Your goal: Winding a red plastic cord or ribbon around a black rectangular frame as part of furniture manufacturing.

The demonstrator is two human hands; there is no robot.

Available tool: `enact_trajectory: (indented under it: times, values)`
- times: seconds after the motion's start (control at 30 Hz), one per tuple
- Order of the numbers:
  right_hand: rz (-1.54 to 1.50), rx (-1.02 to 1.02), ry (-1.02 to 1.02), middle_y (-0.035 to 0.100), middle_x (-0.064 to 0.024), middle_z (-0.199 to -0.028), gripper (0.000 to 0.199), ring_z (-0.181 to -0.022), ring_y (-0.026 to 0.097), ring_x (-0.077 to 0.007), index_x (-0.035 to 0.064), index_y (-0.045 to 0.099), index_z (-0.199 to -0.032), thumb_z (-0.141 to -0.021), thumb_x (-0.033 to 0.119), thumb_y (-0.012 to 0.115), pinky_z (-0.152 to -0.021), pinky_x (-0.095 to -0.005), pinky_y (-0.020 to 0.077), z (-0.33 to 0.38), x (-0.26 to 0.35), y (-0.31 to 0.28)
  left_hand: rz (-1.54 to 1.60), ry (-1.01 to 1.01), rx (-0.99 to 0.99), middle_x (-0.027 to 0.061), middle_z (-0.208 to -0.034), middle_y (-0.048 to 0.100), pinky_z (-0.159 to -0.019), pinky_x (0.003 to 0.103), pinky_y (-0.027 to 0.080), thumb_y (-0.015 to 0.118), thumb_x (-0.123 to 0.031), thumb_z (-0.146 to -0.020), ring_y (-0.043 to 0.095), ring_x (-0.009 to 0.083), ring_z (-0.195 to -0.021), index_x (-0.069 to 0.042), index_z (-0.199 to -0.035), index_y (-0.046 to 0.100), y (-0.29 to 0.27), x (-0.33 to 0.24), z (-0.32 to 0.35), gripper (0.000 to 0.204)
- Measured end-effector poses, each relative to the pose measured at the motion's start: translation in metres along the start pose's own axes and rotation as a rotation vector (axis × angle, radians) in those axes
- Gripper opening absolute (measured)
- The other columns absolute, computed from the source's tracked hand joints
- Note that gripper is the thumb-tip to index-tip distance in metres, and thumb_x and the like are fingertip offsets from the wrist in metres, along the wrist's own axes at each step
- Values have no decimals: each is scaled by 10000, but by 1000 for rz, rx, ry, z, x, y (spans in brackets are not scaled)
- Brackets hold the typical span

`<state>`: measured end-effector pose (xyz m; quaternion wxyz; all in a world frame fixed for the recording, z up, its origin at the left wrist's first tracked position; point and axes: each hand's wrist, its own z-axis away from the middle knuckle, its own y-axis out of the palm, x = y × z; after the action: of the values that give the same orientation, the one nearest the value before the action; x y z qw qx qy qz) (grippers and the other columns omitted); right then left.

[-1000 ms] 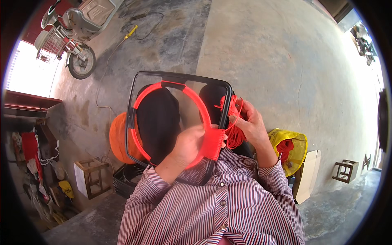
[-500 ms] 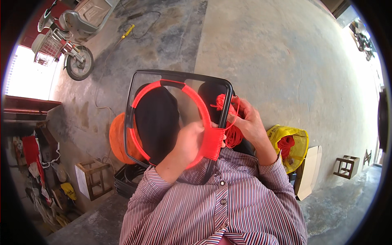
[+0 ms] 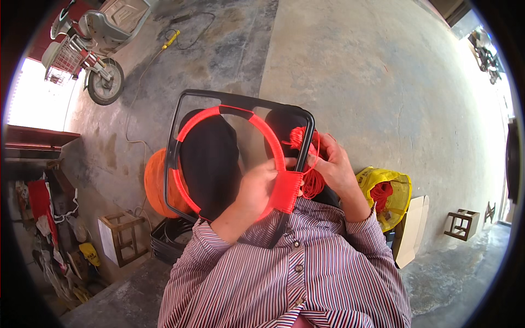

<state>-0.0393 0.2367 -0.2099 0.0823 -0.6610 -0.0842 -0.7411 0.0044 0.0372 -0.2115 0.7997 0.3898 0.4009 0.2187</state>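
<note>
Over my lap lies a black rectangular frame with a round inner ring bound in red cord along several stretches. At the ring's right side, a dense red cord wrapping joins the ring to the frame's side bar. My left hand is closed on the ring beside this wrapping, its fingertips partly hidden beneath. Just right of the side bar, my right hand pinches red cord; a looped bundle hangs below the fingers, and a strand loops from the hand toward the bar.
A yellow bag of red cord stands at my right, by an opened cardboard flap. To the left are an orange round seat, stacked black frames and a wooden stool. A scooter stands far left.
The frame has tilted slightly, its top edge moving a little up and right. My left hand has shifted slightly with it; my right hand keeps its hold on the cord.
</note>
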Motion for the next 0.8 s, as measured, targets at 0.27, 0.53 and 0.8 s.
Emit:
enact_trajectory:
  times: [0.27, 0.53, 0.8]
  values:
    - [-179, -18, 117, 621, -98, -1154, 458, -1056, 585, -150, -52, 488, -1285, -873, 64, 653, -921, -291, 475, -5, -12, -3, -89, 46, -4, 262, -1041, 638, -806, 425, 568, 381, -224, -995, 680, 330, -896, 103, -1295, 420, 3, 4, 2, 446]
    - [-416, 216, -35, 517, -105, -1291, 790, -1130, 540, -162, 31, 219, -1496, -802, -67, 583, -934, -306, 479, -26, 10, 5, -108, -150, -92, 188, -929, 666, -701, 374, 566, 610, -232, -924, 669, 260, -734, 38, -1048, 598, 13, -5, -10, 297]
    - [-522, 8, -63, 619, -44, -1067, 572, -981, 587, -120, 11, 493, -1318, -779, -38, 679, -876, -278, 482, -35, 17, 26, -260, -238, -52, 175, -890, 663, -681, 386, 571, 610, -192, -910, 672, 270, -747, 57, -1078, 587, 15, -7, -22, 301]
